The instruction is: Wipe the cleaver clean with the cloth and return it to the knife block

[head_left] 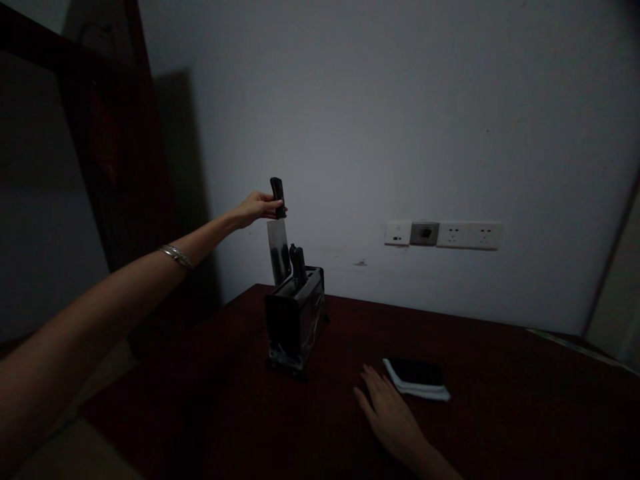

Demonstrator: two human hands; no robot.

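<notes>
Black-handled, the cleaver (pixel 278 250) hangs upright over the block (pixel 295 320), my left hand's (pixel 260 208) fingers closed around its handle. Right of the block, my right hand (pixel 387 410) lies empty on the worktop (pixel 225 400), fingers slightly spread, beside the cloth (pixel 420 380).

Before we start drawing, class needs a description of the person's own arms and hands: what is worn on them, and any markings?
The left arm, leading to the left hand, wears a silvery bangle near the wrist, seemingly of several thin bands. Its visible forearm has no sleeve. The right hand has no glove; no clear markings show.
</notes>
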